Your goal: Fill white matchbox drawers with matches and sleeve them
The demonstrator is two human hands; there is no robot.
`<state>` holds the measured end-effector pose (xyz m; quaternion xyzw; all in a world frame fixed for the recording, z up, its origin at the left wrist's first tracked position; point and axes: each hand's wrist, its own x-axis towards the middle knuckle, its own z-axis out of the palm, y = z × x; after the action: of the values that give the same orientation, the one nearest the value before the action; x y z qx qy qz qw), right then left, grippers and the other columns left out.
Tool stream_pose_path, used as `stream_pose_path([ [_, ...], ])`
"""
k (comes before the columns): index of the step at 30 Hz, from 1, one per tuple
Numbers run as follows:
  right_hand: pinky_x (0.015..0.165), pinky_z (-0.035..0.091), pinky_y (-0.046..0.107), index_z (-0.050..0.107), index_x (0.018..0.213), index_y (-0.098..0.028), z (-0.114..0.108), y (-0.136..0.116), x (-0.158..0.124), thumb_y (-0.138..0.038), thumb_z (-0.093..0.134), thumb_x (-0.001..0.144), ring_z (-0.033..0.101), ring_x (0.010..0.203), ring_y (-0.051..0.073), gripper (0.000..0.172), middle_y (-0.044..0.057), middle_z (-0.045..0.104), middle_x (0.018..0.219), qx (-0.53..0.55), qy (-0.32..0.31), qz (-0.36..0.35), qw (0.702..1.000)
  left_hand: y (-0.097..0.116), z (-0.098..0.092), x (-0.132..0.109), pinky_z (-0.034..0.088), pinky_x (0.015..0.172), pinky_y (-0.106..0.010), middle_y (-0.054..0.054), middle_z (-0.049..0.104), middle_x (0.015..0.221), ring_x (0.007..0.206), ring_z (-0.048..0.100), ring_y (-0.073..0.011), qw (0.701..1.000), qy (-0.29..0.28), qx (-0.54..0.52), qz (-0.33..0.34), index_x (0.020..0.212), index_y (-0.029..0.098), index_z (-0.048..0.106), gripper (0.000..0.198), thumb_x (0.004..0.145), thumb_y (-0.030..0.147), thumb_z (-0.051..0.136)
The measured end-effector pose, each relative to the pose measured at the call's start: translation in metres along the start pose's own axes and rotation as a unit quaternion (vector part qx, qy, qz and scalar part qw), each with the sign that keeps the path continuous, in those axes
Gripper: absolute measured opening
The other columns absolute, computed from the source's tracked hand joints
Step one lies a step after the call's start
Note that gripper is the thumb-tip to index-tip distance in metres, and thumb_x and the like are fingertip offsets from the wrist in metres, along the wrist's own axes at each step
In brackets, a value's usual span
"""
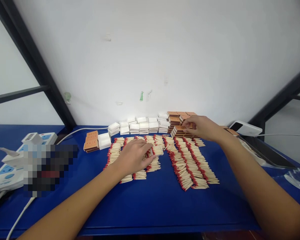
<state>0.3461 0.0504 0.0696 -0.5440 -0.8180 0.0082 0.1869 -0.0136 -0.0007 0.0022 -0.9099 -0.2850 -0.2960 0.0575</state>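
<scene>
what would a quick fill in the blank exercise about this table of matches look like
1. The matches lie in rows, and their heads are ____.
2. The table under them is ____.
3. The right hand reaches the orange boxes, while the left hand rests on the ____.
4. The small trays stacked behind the rows are ____.

Missing words: red; blue; matches; white.

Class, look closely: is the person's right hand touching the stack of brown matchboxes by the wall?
Touching. In the head view the fingertips of the right hand close on a box atop the stack of brown matchboxes, no gap between.
</scene>
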Motion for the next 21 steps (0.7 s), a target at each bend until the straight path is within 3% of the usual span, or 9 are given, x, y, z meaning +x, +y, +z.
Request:
stream_pose_path([
  [6, 0.076, 0.049, 0.039, 0.073, 0.106, -0.022, 0.026, -0.004, 0.006, -0.034, 0.062, 0.098, 0.068, 0.097, 0.029, 0.018, 0.012, 0.074, 0.109, -0.083, 0.143, -0.006, 0.986, 0.0, -0.001, 0.0, 0.06, 0.079, -0.042, -0.01, 0.077, 0.09, 0.088, 0.075, -0.0274, 1.0, -0.001, -0.007, 0.006, 0.108, 0.016, 0.072, 0.031, 0.104, 0.045, 0.063],
  [12, 0.077, 0.047, 0.042, 0.072, 0.112, -0.017, 0.038, -0.006, 0.017, -0.029, 0.055, 0.103, 0.061, 0.108, 0.034, 0.023, 0.018, 0.069, 0.113, -0.213, 0.138, -0.053, 0.966, -0.003, -0.002, 0.001, 0.06, 0.08, -0.043, -0.01, 0.077, 0.089, 0.089, 0.075, -0.0276, 1.0, 0.013, 0.002, 0.014, 0.107, 0.016, 0.071, 0.029, 0.105, 0.043, 0.061],
  [21, 0.074, 0.046, 0.045, 0.073, 0.114, -0.016, 0.035, -0.011, 0.021, -0.026, 0.05, 0.101, 0.056, 0.109, 0.037, 0.028, 0.021, 0.068, 0.113, -0.235, 0.13, -0.061, 0.961, -0.004, -0.005, 0.001, 0.059, 0.078, -0.04, -0.009, 0.077, 0.089, 0.089, 0.074, -0.0268, 1.0, 0.007, 0.01, 0.002, 0.107, 0.018, 0.072, 0.028, 0.104, 0.043, 0.062],
])
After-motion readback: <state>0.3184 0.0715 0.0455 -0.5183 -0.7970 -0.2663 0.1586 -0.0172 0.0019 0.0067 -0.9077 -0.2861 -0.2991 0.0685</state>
